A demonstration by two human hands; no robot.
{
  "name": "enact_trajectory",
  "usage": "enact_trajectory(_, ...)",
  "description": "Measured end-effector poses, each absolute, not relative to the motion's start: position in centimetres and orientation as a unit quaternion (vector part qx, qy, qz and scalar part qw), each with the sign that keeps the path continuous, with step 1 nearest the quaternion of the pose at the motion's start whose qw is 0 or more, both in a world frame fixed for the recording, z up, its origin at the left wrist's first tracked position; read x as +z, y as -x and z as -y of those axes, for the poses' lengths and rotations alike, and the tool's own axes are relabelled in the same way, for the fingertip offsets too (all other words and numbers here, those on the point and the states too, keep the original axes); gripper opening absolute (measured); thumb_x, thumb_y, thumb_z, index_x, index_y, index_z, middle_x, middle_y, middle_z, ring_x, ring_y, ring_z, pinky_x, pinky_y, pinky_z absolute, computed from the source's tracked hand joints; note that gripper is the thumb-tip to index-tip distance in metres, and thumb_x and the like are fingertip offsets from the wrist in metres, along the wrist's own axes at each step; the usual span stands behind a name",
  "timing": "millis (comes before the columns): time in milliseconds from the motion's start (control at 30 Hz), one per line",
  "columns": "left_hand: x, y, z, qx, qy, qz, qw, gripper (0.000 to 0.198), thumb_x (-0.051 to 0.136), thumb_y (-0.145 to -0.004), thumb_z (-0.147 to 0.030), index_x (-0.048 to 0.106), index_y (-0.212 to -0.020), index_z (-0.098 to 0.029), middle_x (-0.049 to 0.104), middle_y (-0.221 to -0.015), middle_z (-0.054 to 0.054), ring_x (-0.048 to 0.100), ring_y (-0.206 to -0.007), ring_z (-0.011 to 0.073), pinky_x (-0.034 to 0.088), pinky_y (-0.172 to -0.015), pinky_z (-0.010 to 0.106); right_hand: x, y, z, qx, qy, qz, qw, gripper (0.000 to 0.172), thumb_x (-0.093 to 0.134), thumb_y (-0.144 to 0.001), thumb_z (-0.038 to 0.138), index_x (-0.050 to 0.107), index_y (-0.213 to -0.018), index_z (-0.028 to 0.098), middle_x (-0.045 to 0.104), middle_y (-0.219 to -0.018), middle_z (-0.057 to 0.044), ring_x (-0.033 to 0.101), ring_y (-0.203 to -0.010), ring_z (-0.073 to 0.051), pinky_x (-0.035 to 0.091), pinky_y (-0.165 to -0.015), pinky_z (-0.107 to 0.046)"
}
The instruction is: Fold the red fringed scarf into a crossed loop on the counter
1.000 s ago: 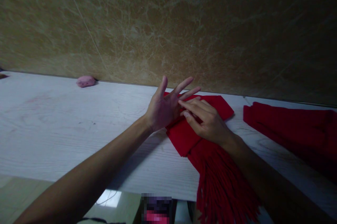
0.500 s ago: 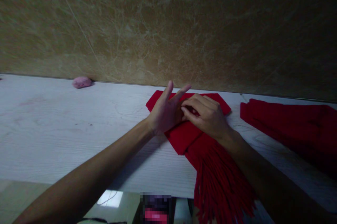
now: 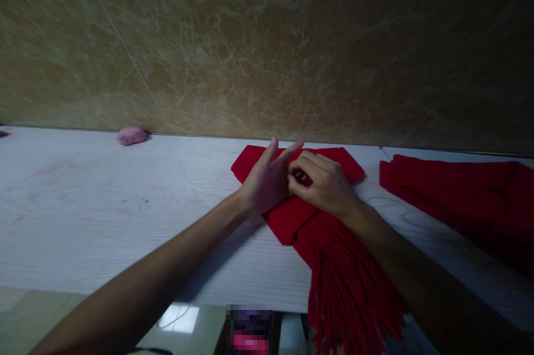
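A folded red scarf (image 3: 287,221) lies on the white wood-grain table, its fringe (image 3: 346,282) hanging over the front edge. My left hand (image 3: 267,180) rests over the scarf with the palm turned up, thumb and index finger stretched apart. Just to its right, my right hand (image 3: 323,182) is curled, thumb and index fingertip pinched together close to the left palm. Whatever sits between those fingertips is hidden or too small to name. The left hand's other fingers are partly covered by the right hand.
A second red cloth (image 3: 454,193) lies folded on the right of the table (image 3: 83,221). Near the back edge on the left sits a small pink lump (image 3: 132,136). A brown marbled wall (image 3: 250,49) rises behind; tiled floor (image 3: 204,327) shows below the front edge.
The view has shifted slightly. Both hands stay over the scarf in nearly the same pose, with the right hand's pinch still beside the left palm. The scarf has not visibly moved.
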State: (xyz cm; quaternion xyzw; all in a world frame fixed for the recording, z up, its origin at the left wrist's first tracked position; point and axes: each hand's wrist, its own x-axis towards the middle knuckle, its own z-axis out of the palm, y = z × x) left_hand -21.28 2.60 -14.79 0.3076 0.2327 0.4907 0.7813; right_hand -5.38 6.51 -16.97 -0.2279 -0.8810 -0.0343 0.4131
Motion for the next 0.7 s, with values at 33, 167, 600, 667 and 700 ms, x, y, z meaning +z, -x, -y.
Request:
enact_trajectory(33, -14.84, 21.27, -2.60, 0.490, -0.310, -0.232, 0.781, 0.072, 0.041, -0.105, -0.069, 0.051, -0.158, -0.021, 0.076, -0.127, 0.013, 0.071, -0.123, 0.0304, 0.051, -0.112, 0.048, -17.02, 5.39, -6.55, -0.034, 0.227, 0.882, 0.412, 0.012, 0.063, -0.092, 0.012, 0.061, -0.085, 0.022, 0.068, -0.081, -0.002, 0.058, -0.069, -0.019, 0.044, -0.070, -0.033)
enact_trajectory(167, -15.08, 21.36, -2.73, 0.492, -0.323, -0.234, 0.773, 0.073, 0.039, -0.105, -0.070, 0.050, -0.159, -0.023, 0.074, -0.131, 0.012, 0.070, -0.125, 0.0302, 0.049, -0.114, 0.049, -17.05, 5.41, -6.62, -0.022, 0.237, 0.883, 0.405, 0.012, 0.062, -0.094, 0.013, 0.062, -0.087, 0.023, 0.068, -0.083, -0.002, 0.058, -0.071, -0.019, 0.044, -0.071, -0.033)
enact_trajectory(600, -14.73, 20.78, -2.36, 0.495, -0.320, -0.266, 0.763, 0.074, 0.037, -0.106, -0.066, 0.041, -0.165, -0.022, 0.075, -0.129, 0.012, 0.068, -0.128, 0.0306, 0.047, -0.118, 0.050, -17.46, 5.91, -6.45, 0.000, 0.262, 0.873, 0.411, 0.014, 0.061, -0.088, 0.013, 0.058, -0.082, 0.024, 0.064, -0.077, -0.001, 0.055, -0.068, -0.018, 0.042, -0.067, -0.032)
enact_trajectory(667, -14.73, 20.68, -2.33, 0.495, -0.326, -0.263, 0.761, 0.075, 0.038, -0.106, -0.066, 0.040, -0.166, -0.019, 0.075, -0.130, 0.013, 0.067, -0.129, 0.0299, 0.046, -0.119, 0.048, -17.58, 5.96, -6.50, -0.001, 0.260, 0.873, 0.414, 0.013, 0.061, -0.087, 0.012, 0.058, -0.082, 0.024, 0.064, -0.077, -0.001, 0.055, -0.068, -0.019, 0.042, -0.067, -0.032)
enact_trajectory(700, -14.73, 20.64, -2.32, 0.496, -0.328, -0.263, 0.760, 0.076, 0.039, -0.106, -0.065, 0.040, -0.166, -0.018, 0.075, -0.130, 0.014, 0.067, -0.130, 0.0299, 0.045, -0.120, 0.047, -17.65, 5.99, -6.52, -0.002, 0.259, 0.872, 0.414, 0.013, 0.061, -0.087, 0.012, 0.058, -0.082, 0.024, 0.064, -0.078, -0.001, 0.055, -0.069, -0.019, 0.042, -0.067, -0.032)
